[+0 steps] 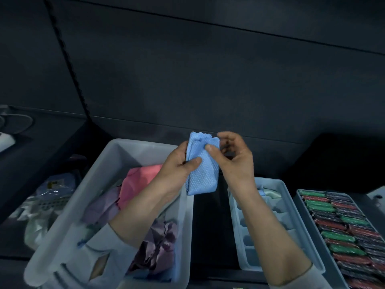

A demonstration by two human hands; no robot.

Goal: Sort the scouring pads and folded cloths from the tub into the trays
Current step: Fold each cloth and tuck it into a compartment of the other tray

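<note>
Seen from the head camera, two bare hands hold one light blue cloth with a raised dotted weave point(203, 170), folded into a long soft rectangle, in the air above the gap between the tub and the nearer tray. The left hand point(177, 170) wraps the cloth's left edge, thumb pressed across its front and the other fingers curled behind. The right hand point(233, 157) pinches the cloth's upper right corner between thumb and forefinger, the remaining fingers loosely curled above it. To the left on the dark table point(208, 236) stands a large pale grey plastic tub with smooth slanted walls point(116, 159); inside lie one crumpled pink cloth point(137, 180), at least two limp mauve cloths point(158, 245), and other pieces too hidden to count. Right of the hands sits a narrow pale grey plastic tray split into small compartments point(281, 188), with a folded white cloth point(270, 193) at its far end. Farther right, a second grey tray point(302, 203) is packed tight with rows of green, red and dark scouring pads point(343, 232), shiny as if wrapped, too many and too blurred to count. At the far left lie crinkled clear plastic bags point(45, 203), and a white cable point(12, 122) loops on the dark surface beyond.
</note>
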